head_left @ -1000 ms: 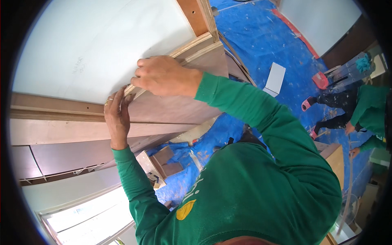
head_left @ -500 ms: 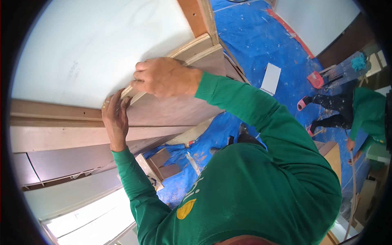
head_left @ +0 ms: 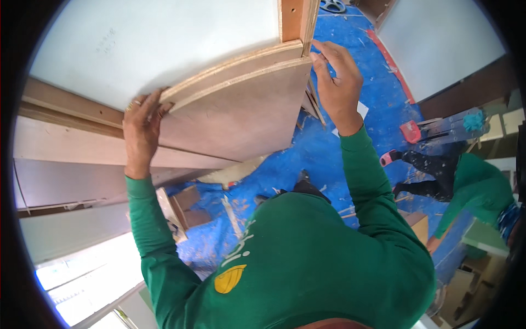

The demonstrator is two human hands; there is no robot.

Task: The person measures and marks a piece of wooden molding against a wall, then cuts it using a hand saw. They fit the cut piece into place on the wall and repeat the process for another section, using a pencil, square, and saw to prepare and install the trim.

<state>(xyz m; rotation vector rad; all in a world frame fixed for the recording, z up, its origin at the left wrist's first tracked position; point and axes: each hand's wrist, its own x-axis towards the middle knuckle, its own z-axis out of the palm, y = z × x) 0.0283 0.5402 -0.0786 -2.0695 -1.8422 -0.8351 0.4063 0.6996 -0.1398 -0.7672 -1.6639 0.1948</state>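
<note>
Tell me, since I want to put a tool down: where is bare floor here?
The blue tarp lies open above the right hand. Near the wood offcuts below the plywood panel it is crowded with scraps.
</note>
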